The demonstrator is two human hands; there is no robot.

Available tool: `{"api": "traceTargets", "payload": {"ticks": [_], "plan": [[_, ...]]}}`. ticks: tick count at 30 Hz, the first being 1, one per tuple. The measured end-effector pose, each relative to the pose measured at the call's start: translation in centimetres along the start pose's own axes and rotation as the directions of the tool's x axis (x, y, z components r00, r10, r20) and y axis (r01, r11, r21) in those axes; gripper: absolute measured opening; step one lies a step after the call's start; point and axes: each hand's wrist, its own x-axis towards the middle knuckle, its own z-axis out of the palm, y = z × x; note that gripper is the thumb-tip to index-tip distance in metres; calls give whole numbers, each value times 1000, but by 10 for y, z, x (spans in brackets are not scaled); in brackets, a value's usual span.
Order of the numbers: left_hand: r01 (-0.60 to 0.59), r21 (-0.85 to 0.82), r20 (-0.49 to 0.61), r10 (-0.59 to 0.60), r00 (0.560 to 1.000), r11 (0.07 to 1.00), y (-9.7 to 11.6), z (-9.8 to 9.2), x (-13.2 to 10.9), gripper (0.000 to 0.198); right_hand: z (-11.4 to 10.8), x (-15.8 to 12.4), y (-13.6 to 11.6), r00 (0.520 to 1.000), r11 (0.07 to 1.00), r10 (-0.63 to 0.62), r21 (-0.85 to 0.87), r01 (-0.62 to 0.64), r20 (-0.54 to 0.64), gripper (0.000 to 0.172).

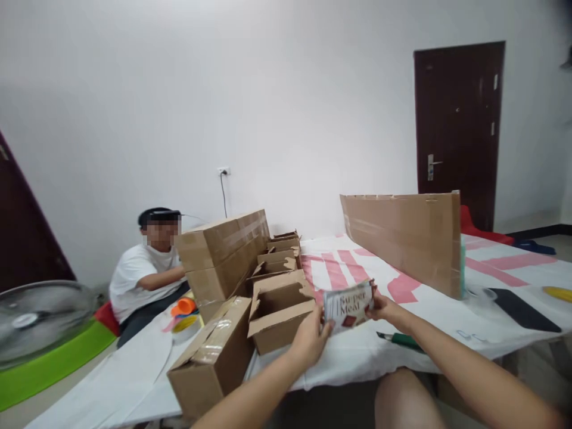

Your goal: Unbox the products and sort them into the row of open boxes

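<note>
Between my two hands is a white printed packet point(347, 307) reading "Super Meal", held tilted above the front of the table. My left hand point(311, 336) grips its left end, fingers partly hidden behind it. At the opposite end, my right hand point(381, 304) closes on the packet's right edge. Just left of the packet stands an open cardboard box point(281, 328), its flaps folded outward. Beneath my right forearm lies a box cutter point(400, 340) with a green handle. A taped-shut cardboard box point(214, 351) sits beside my left forearm.
Several open boxes point(277, 262) run back in a row beside stacked taped cartons point(223, 256). A tall cardboard panel point(402, 238) stands at right near a dark flat object point(527, 310). Another person point(149, 268) sits at left beyond tape rolls point(185, 328) and a fan point(40, 322).
</note>
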Motion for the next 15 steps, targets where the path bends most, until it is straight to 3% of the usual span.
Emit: {"api": "traceTargets", "payload": {"ticks": [3, 5, 10, 13, 15], "plan": [[147, -134, 86, -136, 987, 980, -36, 17, -35, 39, 18, -11, 25, 992, 999, 50, -19, -48, 114, 39], [286, -209, 50, -281, 958, 935, -60, 20, -42, 41, 36, -12, 41, 990, 996, 78, -57, -71, 118, 42], [469, -189, -131, -495, 859, 863, -100, 8, -23, 46, 72, -18, 71, 992, 968, 87, -227, -105, -87, 33], [526, -155, -221, -548, 807, 836, -116, 3, -6, 43, 77, -24, 78, 984, 951, 67, -289, -113, -165, 31], [535, -121, -246, -548, 799, 836, -125, 4, 6, 40, 77, -27, 79, 984, 935, 45, -339, -102, -171, 31]]}}
